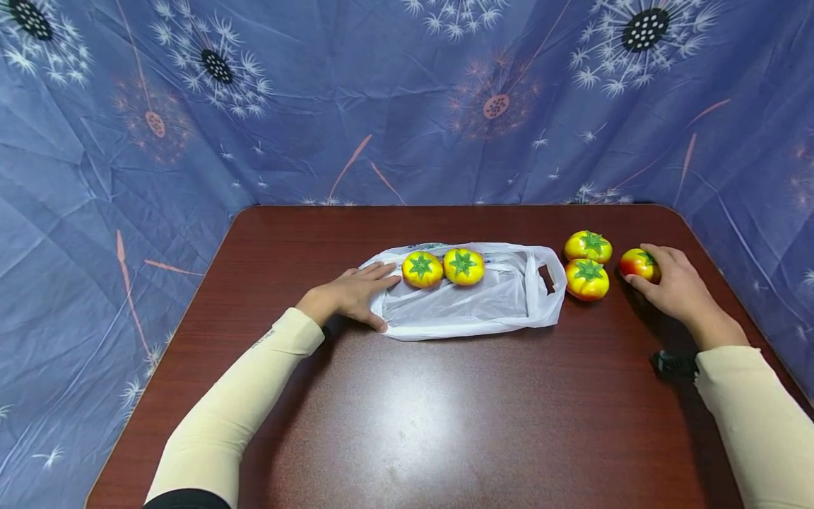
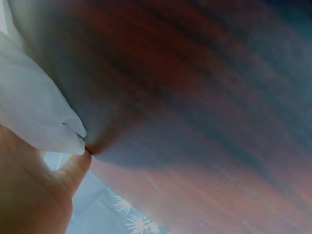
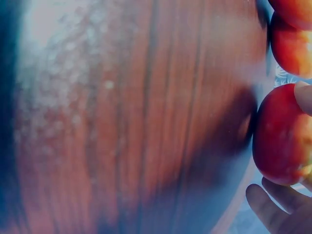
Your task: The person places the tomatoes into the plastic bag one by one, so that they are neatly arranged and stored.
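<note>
Head: left grip point(image 1: 357, 293) wide on bag point(image 1: 467, 305), right grip point(image 1: 683, 288) holding fruit point(image 1: 636, 266), four fruits point(image 1: 587, 283) between

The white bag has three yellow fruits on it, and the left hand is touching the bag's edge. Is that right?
Not quite: the number is wrong. The head view shows two yellow fruits on the white bag, not three. The left hand is indeed touching the bag's edge.
</note>
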The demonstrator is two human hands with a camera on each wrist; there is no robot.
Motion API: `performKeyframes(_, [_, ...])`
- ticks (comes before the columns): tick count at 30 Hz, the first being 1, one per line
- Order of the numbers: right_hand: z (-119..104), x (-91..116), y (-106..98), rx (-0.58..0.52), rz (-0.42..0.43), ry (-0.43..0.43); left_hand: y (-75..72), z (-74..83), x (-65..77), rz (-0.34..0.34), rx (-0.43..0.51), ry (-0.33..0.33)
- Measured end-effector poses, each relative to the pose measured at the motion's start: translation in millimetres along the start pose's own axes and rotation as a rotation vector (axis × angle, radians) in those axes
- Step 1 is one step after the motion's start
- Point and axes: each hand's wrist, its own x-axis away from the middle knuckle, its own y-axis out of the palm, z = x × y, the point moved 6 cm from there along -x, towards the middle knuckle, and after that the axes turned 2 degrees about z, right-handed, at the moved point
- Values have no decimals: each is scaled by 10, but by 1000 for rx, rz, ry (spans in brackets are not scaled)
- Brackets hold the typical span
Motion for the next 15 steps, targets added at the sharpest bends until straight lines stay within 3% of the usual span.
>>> performKeyframes(8, [10,9,28,15,-50,55,-1,2,-1,-7,0,2])
performKeyframes(15, [-7,-22,6,4,-28,62,-2,-6,-3,-3,-9,2])
